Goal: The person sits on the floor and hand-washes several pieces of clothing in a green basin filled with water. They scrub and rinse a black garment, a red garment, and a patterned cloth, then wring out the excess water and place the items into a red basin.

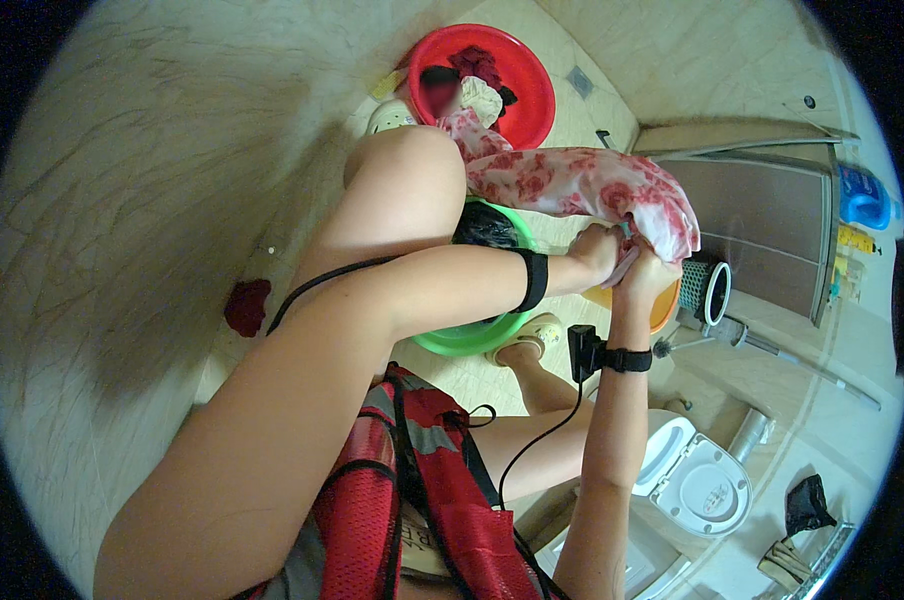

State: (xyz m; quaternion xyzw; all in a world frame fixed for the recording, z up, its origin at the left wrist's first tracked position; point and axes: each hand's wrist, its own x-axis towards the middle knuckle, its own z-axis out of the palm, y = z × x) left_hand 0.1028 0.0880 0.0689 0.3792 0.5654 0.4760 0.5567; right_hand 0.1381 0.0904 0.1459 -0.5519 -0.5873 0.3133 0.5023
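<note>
A white cloth with a red floral print (pixel 572 178) stretches from the red basin (pixel 539 90) across to my hands, bunched at their end. My left hand (pixel 596 250) is closed round the gathered cloth. Beside it my right hand (pixel 650 276) grips the same bunch, the two fists nearly touching. The cloth's far end hangs at the rim of the red basin, where dark red, black and cream clothes (pixel 480 95) lie. Below my left forearm is a green basin (pixel 462 342) with something black in it, partly hidden. Part of an orange basin (pixel 664 306) shows under my right hand.
A dark red cloth (pixel 247 306) lies at the left. To the right stand a green-and-white basket (pixel 710 290) and a white toilet (pixel 707 490). A blue bottle (pixel 862 197) sits at the far right. My knees and shoes are around the basins.
</note>
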